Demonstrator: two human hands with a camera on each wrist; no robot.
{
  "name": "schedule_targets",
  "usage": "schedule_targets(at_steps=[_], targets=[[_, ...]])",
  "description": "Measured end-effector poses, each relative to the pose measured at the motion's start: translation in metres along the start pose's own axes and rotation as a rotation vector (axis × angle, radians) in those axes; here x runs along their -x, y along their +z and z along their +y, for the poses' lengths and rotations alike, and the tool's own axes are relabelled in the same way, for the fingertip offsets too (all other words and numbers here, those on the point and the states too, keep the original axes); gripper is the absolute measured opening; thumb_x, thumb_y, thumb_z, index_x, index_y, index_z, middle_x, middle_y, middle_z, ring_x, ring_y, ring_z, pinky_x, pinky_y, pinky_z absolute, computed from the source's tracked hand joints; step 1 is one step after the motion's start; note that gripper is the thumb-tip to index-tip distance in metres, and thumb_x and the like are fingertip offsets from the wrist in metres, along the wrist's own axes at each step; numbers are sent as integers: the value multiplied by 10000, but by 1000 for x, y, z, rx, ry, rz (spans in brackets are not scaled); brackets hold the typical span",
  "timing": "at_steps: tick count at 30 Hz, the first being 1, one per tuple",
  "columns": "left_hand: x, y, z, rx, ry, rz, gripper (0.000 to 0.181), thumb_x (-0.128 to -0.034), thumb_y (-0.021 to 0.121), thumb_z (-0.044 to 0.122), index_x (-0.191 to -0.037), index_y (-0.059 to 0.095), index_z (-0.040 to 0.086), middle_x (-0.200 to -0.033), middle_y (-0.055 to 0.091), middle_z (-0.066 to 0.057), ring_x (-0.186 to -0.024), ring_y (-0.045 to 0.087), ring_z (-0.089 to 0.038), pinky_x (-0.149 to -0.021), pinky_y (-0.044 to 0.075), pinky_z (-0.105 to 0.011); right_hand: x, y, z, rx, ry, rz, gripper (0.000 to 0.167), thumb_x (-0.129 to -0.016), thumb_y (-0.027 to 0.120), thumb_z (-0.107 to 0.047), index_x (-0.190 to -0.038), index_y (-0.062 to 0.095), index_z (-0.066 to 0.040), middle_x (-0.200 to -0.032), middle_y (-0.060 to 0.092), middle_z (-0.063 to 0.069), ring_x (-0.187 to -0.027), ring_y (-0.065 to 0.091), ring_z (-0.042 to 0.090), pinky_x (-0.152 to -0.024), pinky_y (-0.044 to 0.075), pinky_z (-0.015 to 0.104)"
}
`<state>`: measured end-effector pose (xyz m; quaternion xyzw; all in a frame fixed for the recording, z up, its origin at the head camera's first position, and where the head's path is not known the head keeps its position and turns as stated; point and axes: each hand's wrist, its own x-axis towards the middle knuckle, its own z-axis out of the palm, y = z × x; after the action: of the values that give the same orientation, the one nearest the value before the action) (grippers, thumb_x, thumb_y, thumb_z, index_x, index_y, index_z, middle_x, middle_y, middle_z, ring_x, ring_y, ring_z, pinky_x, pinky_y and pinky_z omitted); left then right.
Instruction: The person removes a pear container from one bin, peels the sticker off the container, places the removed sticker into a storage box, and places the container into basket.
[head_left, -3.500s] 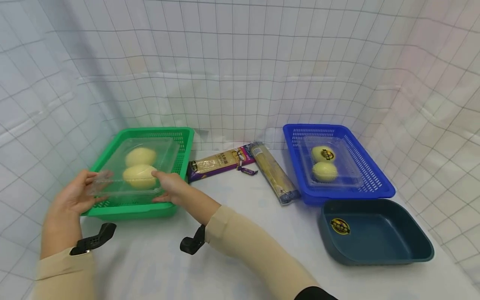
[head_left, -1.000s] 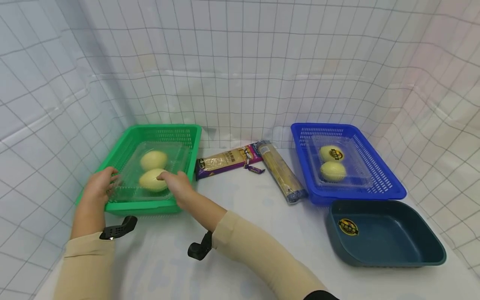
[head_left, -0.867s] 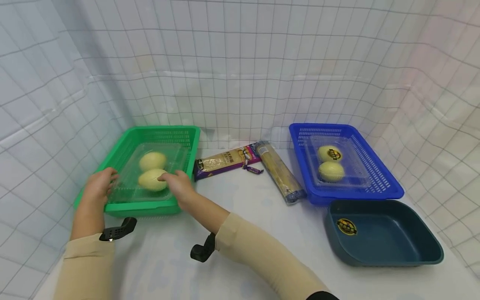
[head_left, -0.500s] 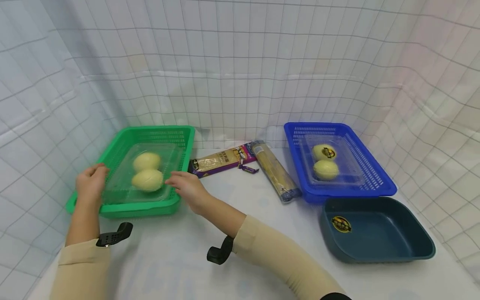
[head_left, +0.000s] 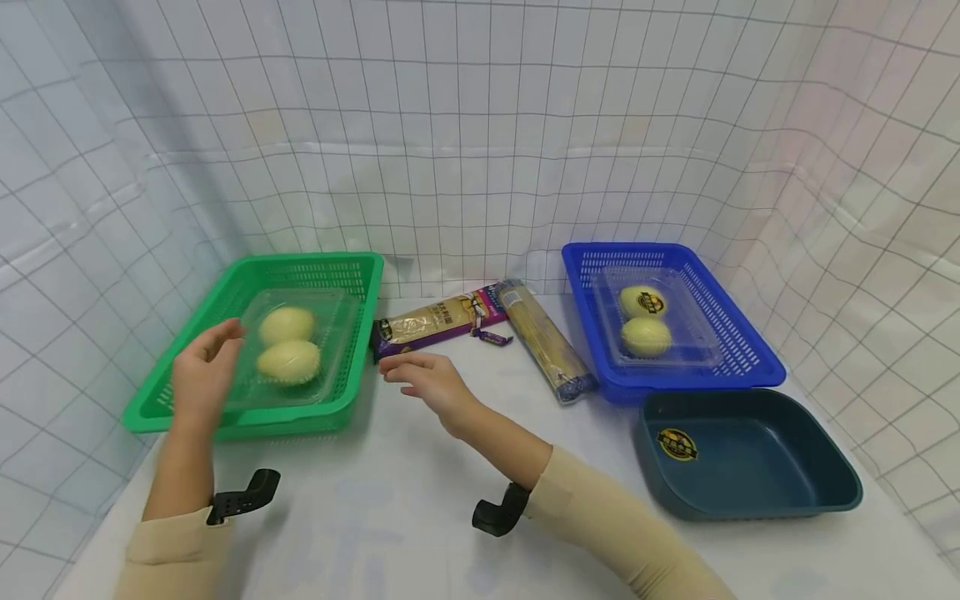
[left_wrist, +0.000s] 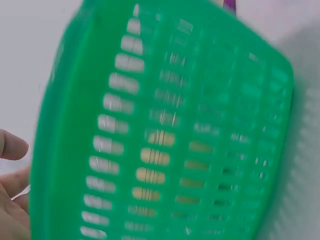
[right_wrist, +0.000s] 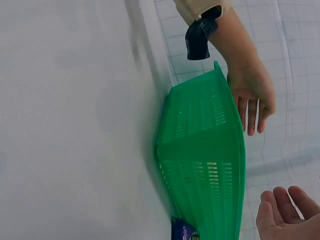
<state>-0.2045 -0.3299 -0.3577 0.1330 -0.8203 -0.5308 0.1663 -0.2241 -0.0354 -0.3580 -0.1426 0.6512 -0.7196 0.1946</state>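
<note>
Inside the green basket (head_left: pixel 360 333) lies a clear plastic box (head_left: pixel 341 321) with two pale yellow oval fruits (head_left: pixel 288 362) visible through it. My left hand (head_left: pixel 204 371) hovers over the basket's near left side, fingers loosely bent and holding nothing. To the right of the basket my right hand (head_left: pixel 435 385) is in the air, palm inward, with nothing in it. The right wrist view shows the left hand (right_wrist: pixel 252 92) beyond the basket rim and some right-hand fingers (right_wrist: pixel 282 205). In the left wrist view the basket wall (left_wrist: pixel 150 100) fills most of the picture.
A purple and gold spaghetti packet (head_left: pixel 435 325), a small purple wrapped candy (head_left: pixel 493 337) and a clear bag of long noodles (head_left: pixel 543 337) lie mid-table. On the right, a blue basket (head_left: pixel 738 333) holds another clear box with two yellow fruits. Before it stands a dark teal basin (head_left: pixel 750 467).
The clear box, gripped by both hands at first, now rests lower in the green basket. Both hands have let go, the right drawing away rightward and the left lifting slightly.
</note>
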Motion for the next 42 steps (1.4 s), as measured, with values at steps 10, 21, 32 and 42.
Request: schedule_targets(at_steps=[10,21,32,42], targets=[[24,27,17,45,185,-134,445,-1018,504,262,-1406,497,43,-1085,585,259,-1047,535,60,-841,413,-81,20,-43,3,10,-38,50,318,-952,554,-81,-1199,611,111,-1190,656,185,-1104,624,258,-981,462,395],[39,54,39,80,253,-263,440,-1025,505,223,-1408,478,8,-1062,576,290,-1034,533,90,-848,405,-86,47,-92,3,31,-79,144,341,-944,548,-96,-1206,599,117,-1217,639,197,-1160,590,315,-993,449,421],[56,84,64,142,367,-364,378,-1019,500,103,-1354,494,-73,-1246,593,-184,-1054,536,78,-880,436,-117,78,-128,-4,84,-104,246,327,-963,528,-90,-1210,604,112,-1201,639,199,-1148,594,286,-1000,441,439],[81,126,78,148,389,-509,338,-997,531,77,-1324,547,-9,-1229,613,-155,-1152,571,-254,-921,460,-206,121,-160,-11,169,-108,300,358,-988,536,-130,-1236,577,124,-1242,612,213,-1117,592,174,-972,464,338]])
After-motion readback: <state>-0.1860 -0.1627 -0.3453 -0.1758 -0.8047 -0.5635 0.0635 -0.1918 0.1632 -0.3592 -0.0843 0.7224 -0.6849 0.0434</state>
